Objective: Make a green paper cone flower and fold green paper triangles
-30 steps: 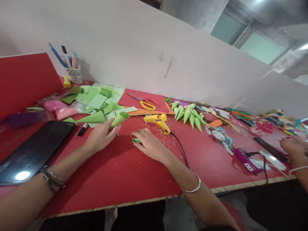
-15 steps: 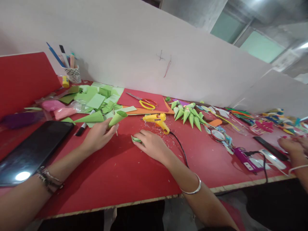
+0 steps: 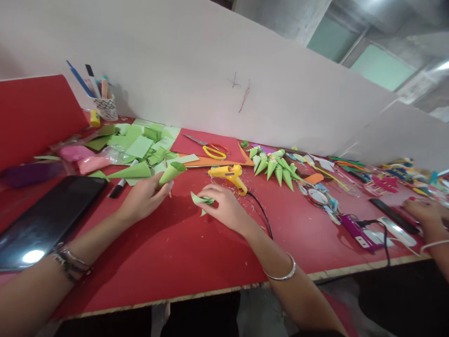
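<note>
My left hand [image 3: 145, 199] is closed round a rolled green paper cone [image 3: 171, 173], its wide end pointing up and right. Between the thumb and fingers of my right hand [image 3: 224, 206] are curled light green paper scraps [image 3: 201, 199], just above the red tabletop. A yellow glue gun [image 3: 228, 172] lies beyond my right hand, its black cord running toward the front. Another green cone [image 3: 131, 171] rests beside my left hand, over a black-capped marker [image 3: 118, 188]. Green pointed cones joined in a cluster [image 3: 275, 166] lie right of the glue gun.
Yellow-handled scissors [image 3: 214, 151] sit on red paper at the wall, beside loose green paper [image 3: 140, 146]. A large black phone or tablet [image 3: 52, 217] lies at the left, and a purple power strip [image 3: 359, 232] at the right. Another person's hand [image 3: 424, 213] is at the far right.
The green scraps in my right hand show more, with its fingers lifted and more arched. My left hand and its cone have hardly moved. The other person's hand has shifted slightly.
</note>
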A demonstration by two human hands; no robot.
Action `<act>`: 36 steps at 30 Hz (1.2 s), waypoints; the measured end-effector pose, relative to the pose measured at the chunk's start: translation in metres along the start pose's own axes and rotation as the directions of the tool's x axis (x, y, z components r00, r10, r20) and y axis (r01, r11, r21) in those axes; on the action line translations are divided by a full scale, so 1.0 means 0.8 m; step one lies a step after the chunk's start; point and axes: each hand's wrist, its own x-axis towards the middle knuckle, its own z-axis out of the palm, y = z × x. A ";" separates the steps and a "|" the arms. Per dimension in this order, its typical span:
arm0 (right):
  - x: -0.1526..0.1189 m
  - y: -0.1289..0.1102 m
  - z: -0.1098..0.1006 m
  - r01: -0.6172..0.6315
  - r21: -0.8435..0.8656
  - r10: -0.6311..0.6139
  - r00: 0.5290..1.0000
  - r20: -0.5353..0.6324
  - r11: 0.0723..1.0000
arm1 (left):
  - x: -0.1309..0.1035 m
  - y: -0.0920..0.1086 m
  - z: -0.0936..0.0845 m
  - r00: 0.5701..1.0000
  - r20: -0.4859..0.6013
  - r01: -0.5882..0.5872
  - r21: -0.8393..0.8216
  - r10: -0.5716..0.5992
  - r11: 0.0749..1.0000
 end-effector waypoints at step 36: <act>-0.004 -0.020 0.009 -0.103 0.158 0.093 0.993 0.069 0.982 | -0.003 0.013 0.009 0.999 -0.003 0.046 -0.050 -0.046 0.998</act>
